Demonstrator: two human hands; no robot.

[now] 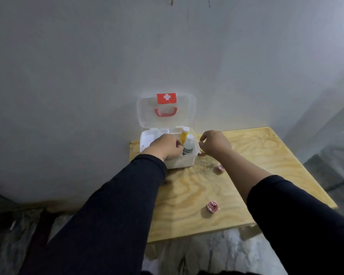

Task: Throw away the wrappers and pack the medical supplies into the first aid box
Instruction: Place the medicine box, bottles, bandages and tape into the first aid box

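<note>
A white first aid box (184, 162) stands open at the far left of a plywood table (246, 155), its clear lid (145, 114) with a red cross label leaning against the wall. Inside stand a yellow bottle (184, 135) and a white bottle (188, 144). My left hand (166, 146) reaches into the box beside the white bottle; what its fingers hold is hidden. My right hand (214, 142) hovers just right of the box with curled fingers and nothing visible in them. Two small pink round items lie on the table, one near the box (220, 167) and one nearer me (213, 207).
A grey wall rises right behind the box. The table's front edge (197, 234) and right edge drop off to a mottled floor. Dark clutter lies on the floor at the lower left.
</note>
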